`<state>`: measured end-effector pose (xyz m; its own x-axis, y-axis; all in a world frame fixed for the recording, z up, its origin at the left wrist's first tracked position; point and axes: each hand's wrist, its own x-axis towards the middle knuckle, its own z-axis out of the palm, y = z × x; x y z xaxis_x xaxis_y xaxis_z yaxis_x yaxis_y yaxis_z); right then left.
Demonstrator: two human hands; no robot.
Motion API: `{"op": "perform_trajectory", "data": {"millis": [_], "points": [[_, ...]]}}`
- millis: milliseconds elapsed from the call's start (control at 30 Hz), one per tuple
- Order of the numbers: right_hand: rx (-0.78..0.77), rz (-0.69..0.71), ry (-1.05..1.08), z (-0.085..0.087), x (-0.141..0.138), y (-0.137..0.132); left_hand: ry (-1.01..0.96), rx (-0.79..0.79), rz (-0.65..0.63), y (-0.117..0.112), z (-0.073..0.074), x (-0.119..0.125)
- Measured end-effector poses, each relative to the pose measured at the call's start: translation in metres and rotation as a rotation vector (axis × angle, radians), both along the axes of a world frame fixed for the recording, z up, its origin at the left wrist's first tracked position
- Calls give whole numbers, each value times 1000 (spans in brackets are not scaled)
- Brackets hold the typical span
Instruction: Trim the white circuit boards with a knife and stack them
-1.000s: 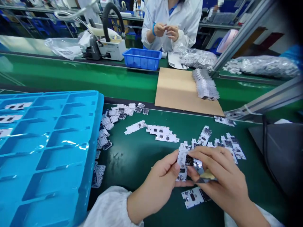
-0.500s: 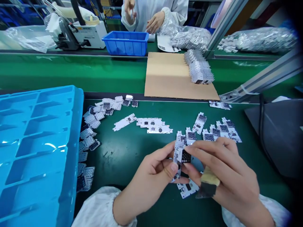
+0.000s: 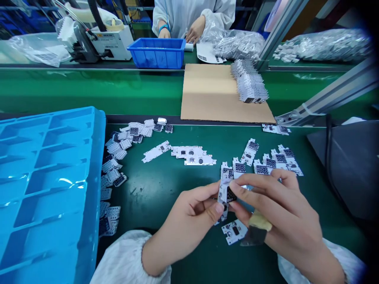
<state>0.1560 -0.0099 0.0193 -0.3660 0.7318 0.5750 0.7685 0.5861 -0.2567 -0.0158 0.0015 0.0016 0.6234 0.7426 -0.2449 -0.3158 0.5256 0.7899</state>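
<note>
Green worktop (image 3: 154,207): from the head camera, a smooth dark surface right under the person's forearms, which puts the work within easy reach.
White printed strip (image 3: 225,193): a thin, stiff-looking piece with black square patches, held up off the worktop between the hands and tilted, apparently so its dark patch can be seen closely.
Left hand (image 3: 189,213): grasping, with thumb and fingers closed on the lower part of the strip, seemingly to steady it.
Right hand (image 3: 281,213): grasping too, its fingertips pressed on the strip beside the black patch.
Tan-and-black block (image 3: 257,227): small and foam-like on top, dark beneath, tucked against the right hand; its exact material is hard to tell.
Loose pieces (image 3: 124,144): small white and black bits lying in a scattered band along the blue tray, with more in short rows (image 3: 268,165) near the hands.
Blue tray (image 3: 95,165): glossy moulded plastic with many shallow compartments, at the left edge of the worktop.
Brown cardboard sheet (image 3: 213,90): flat and plain, on the green belt beyond, carrying a leaning row of pieces (image 3: 248,83) stood on edge, which keeps them compact.
Co-worker's hand (image 3: 194,29): across the belt, just beside a blue bin (image 3: 156,53).
</note>
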Motion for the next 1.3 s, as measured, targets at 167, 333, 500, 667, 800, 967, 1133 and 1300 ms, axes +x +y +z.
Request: {"op": "perform_trajectory", "data": {"millis": [167, 333, 500, 667, 800, 967, 1133, 1300], "points": [[-19, 34, -2, -4, -1, -1, 55, 44, 19, 1, 1, -1], [-57, 54, -6, -6, -6, -4, 295, 74, 21, -1, -5, -3], [-146, 85, 35, -6, -5, -4, 228, -4, 51, -3, -6, -2], [-252, 19, 263, -3, 0, -2, -16, -238, 59, -2, 0, 1], [-261, -52, 374, -2, 3, 0, -115, -255, 67, 0, 0, 0], [-283, -83, 332, -5, 4, 3, -90, -257, 99, -1, 1, -1], [-229, -56, 99, -7, 7, 5, 13, -263, 119, -1, 6, -1], [38, -80, -167, -3, 14, 7, 83, -265, 133, -1, 7, 0]]}}
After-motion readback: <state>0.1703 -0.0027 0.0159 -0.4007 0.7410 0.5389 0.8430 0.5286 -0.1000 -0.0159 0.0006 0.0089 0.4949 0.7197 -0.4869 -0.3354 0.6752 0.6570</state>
